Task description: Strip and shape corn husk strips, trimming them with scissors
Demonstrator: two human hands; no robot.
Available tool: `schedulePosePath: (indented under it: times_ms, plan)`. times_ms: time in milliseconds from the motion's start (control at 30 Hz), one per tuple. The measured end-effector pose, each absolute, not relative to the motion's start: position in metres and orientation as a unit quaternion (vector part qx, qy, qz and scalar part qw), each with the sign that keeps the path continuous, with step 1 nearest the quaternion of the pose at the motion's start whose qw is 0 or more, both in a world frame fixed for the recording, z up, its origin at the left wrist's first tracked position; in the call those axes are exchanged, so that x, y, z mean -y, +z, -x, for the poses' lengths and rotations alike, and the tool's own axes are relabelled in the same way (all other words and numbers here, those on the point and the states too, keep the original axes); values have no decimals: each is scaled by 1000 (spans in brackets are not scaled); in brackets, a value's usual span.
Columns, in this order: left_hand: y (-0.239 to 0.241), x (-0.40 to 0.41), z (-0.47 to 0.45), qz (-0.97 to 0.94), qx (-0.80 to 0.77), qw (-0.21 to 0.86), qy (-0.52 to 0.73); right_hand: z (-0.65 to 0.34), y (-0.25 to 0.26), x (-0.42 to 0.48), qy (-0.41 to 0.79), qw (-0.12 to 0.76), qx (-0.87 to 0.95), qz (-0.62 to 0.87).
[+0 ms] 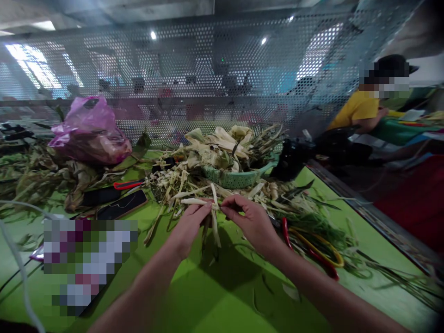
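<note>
Pale strips of dried plant leaf (215, 222) cross one another above the front of the green table. My left hand (189, 226) pinches them from the left, thumb and fingers pressed together near the crossing. From the other side, my right hand (248, 217) has thumb and forefinger closed at the right end of the crossing. One strip stands up between the hands, and longer ends hang below. Right of my right hand lie scissors with red and yellow handles (317, 247), partly covered by my forearm.
Behind my hands stands a green basket (232, 179) heaped with dried leaves, scraps around it. To the left are a phone (123, 205), a red-edged tool (128, 185) and a purple plastic bag (92, 132). A perforated metal screen (194, 60) rises behind. A person in yellow (359, 108) sits at right.
</note>
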State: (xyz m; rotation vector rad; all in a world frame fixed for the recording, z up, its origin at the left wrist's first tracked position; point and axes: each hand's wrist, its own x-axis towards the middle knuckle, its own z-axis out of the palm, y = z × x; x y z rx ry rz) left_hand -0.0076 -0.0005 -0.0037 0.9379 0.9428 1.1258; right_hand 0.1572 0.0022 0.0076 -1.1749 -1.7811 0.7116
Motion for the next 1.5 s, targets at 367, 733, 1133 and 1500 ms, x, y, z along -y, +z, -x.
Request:
schedulePosePath:
  times_ms: [367,733,1133,1500]
  plan:
    - [5,6,4,-341,-398,701,484,-160,13,-6,281,419,734,454]
    - [5,5,8,-422,-429,645,471,-168,14,-13,334,397,711,475]
    - [-2,7,2,-632,-430,547,342,-170,15,-14,479,438,632,423]
    - [-4,10,1,-644,-388,562,345,-165,9,-13,457,471,606,449]
